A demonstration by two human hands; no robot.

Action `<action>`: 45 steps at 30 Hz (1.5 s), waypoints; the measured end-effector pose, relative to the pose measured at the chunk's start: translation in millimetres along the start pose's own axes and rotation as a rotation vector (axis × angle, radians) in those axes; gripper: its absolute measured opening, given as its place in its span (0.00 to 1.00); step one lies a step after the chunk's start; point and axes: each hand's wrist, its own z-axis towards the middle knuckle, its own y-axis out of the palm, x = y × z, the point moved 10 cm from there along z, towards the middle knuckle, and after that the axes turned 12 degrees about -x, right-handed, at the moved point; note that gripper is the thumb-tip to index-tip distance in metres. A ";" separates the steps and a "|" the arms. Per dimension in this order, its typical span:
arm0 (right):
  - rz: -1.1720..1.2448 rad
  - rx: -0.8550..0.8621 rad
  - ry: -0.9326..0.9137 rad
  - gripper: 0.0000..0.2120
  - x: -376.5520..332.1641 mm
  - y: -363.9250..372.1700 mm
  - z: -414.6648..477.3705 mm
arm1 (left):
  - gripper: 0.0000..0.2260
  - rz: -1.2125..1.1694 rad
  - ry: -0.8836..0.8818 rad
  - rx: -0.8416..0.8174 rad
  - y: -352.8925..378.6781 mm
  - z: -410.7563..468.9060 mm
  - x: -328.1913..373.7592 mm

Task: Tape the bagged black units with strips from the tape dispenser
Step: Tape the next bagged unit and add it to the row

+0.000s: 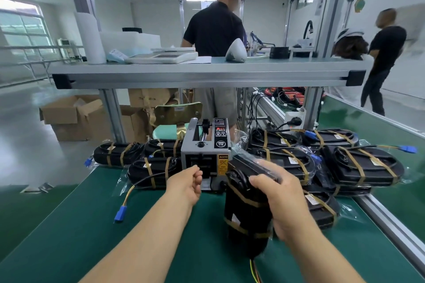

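The right hand [282,202] grips a bagged black unit [246,211] beside the tape dispenser [205,151], ready for tape. The left hand [186,185] curls at its outlet, perhaps pinching a strip.

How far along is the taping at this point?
Done: black units in clear bags on both sides of the grey tape dispenser carry brown tape bands. In hand: the right hand grips another bagged black unit, banded too; the left hand is at the dispenser's outlet. Left: probably its next strip.
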 end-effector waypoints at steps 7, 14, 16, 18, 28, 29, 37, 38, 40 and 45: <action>-0.040 0.161 -0.144 0.13 10.9 -8.6 -18.4 | 0.12 -0.079 -0.012 0.040 8.1 19.2 0.3; -0.063 0.123 -0.222 0.11 -0.7 2.3 -27.4 | 0.12 -0.120 0.134 0.027 14.9 39.7 11.1; -0.063 0.116 -0.239 0.15 -2.6 5.6 -29.4 | 0.13 -0.203 0.135 0.100 10.3 33.5 7.7; -0.070 0.109 -0.245 0.17 -4.1 8.4 -31.5 | 0.13 -0.288 0.171 0.151 7.7 15.1 8.5; -0.057 0.131 -0.283 0.22 -5.8 12.8 -38.4 | 0.06 0.416 0.467 -0.455 66.0 -141.2 24.9; -0.053 0.131 -0.288 0.22 -6.1 13.1 -38.7 | 0.07 0.452 0.471 -0.437 66.6 -142.2 24.4; -0.044 0.142 -0.307 0.22 -4.8 14.6 -40.0 | 0.05 0.561 0.475 -0.347 67.2 -133.6 26.8; -0.050 0.144 -0.305 0.22 -4.9 15.1 -40.2 | 0.05 0.569 0.477 -0.346 67.0 -132.4 27.4; -0.049 0.145 -0.300 0.22 -4.3 14.9 -40.4 | 0.05 0.591 0.483 -0.345 67.8 -130.9 28.7; -0.044 0.149 -0.314 0.23 -4.7 13.5 -42.5 | 0.06 0.623 0.509 -0.311 67.6 -128.1 30.1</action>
